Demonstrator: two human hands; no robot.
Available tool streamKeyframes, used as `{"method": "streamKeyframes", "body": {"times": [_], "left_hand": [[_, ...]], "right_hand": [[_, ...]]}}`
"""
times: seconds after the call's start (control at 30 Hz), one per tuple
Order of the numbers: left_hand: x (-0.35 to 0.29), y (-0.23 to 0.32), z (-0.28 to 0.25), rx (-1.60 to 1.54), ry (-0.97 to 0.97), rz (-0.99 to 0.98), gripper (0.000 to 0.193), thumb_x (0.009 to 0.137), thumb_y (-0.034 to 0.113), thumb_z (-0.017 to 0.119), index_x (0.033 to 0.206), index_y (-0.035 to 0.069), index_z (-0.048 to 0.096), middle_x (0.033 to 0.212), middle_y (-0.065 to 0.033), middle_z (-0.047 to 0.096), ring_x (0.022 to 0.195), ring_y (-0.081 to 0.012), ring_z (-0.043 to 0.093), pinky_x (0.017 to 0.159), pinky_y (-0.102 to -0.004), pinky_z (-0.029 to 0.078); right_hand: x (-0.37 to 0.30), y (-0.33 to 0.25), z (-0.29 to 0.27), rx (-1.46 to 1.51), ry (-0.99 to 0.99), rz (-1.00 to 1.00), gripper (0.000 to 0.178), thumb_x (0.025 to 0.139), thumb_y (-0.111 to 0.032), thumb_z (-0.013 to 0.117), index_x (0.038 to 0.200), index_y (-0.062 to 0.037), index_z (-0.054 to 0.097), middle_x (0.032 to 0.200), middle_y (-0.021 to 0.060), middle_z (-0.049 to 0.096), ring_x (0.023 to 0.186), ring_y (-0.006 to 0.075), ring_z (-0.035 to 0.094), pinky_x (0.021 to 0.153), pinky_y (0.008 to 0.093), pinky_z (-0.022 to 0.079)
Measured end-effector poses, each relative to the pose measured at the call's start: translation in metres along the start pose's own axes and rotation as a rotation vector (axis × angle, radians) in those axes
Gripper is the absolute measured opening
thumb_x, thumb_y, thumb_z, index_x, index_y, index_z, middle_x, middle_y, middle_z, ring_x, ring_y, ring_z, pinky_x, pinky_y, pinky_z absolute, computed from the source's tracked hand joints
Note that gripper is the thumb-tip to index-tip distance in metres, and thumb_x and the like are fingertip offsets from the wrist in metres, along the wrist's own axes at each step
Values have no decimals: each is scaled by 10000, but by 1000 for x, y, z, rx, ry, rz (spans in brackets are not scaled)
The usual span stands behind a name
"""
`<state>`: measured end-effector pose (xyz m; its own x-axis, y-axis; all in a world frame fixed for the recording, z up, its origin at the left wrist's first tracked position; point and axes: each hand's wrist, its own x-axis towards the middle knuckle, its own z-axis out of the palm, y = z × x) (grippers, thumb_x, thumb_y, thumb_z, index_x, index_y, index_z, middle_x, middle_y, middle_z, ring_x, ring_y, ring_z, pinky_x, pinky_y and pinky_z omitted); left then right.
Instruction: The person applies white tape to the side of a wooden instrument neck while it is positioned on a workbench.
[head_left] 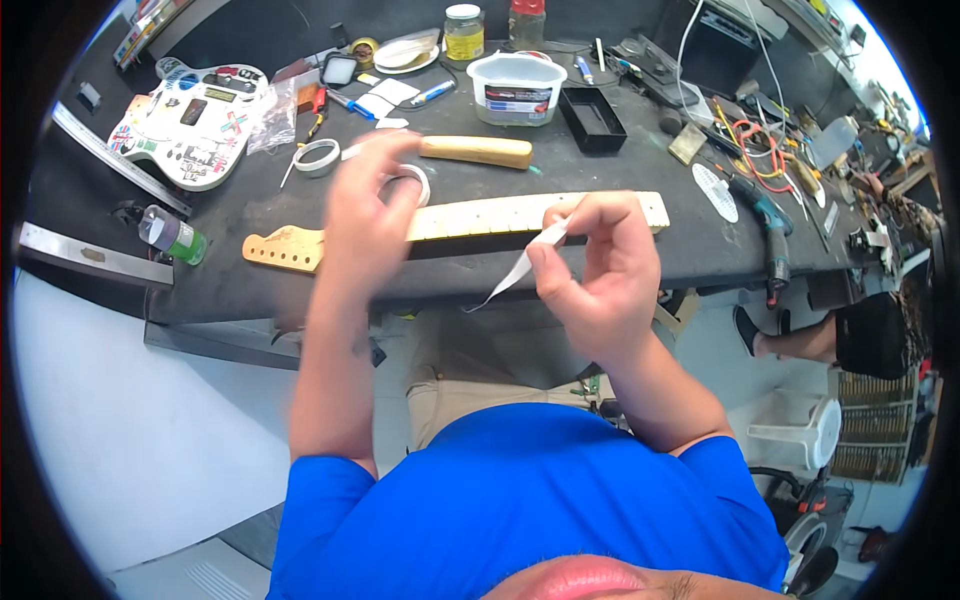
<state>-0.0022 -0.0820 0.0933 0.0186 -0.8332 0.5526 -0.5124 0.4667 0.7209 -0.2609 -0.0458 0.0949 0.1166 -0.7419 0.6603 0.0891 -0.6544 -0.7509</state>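
Note:
My right hand (600,270) pinches a strip of whitish tape (515,272) between thumb and fingers, its loose end hanging down to the left. Beneath that hand a pale wooden guitar neck (480,217) lies across the bench, its headstock (285,248) at the left. My left hand (372,205), smeared by motion, is over the neck near the headstock. Right by its thumb is a roll of tape (424,186), partly hidden; whether the fingers touch it I cannot tell. Behind the neck lies a yellowish wooden block (478,151) with rounded ends.
A second tape roll (317,158) sits to the left, near a sticker-covered guitar body (195,125). Farther back stand a clear plastic tub (515,88) and a black open box (593,120). A power drill (768,235) and tools crowd the right. Another person's leg (800,342) shows there.

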Motion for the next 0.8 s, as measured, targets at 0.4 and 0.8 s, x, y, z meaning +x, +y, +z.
{"method": "streamKeyframes", "body": {"times": [0.4,0.8], "left_hand": [[-103,23,9,-697,-561,-504,230,1068,97,720,1258,-32,730,1090,-75,765,991,-122,708,897,-304,569],[-126,-43,-97,-47,97,-492,144,1032,66,801,1161,9,772,1041,19,740,943,-60,647,841,-233,507]], "right_hand": [[14,-15,-103,154,135,-107,176,1054,76,686,1201,-18,667,1096,119,684,1031,183,650,950,327,527],[-31,75,-218,-250,273,330,114,1035,-7,812,1092,-22,714,1045,34,763,993,102,704,924,258,539]]}}
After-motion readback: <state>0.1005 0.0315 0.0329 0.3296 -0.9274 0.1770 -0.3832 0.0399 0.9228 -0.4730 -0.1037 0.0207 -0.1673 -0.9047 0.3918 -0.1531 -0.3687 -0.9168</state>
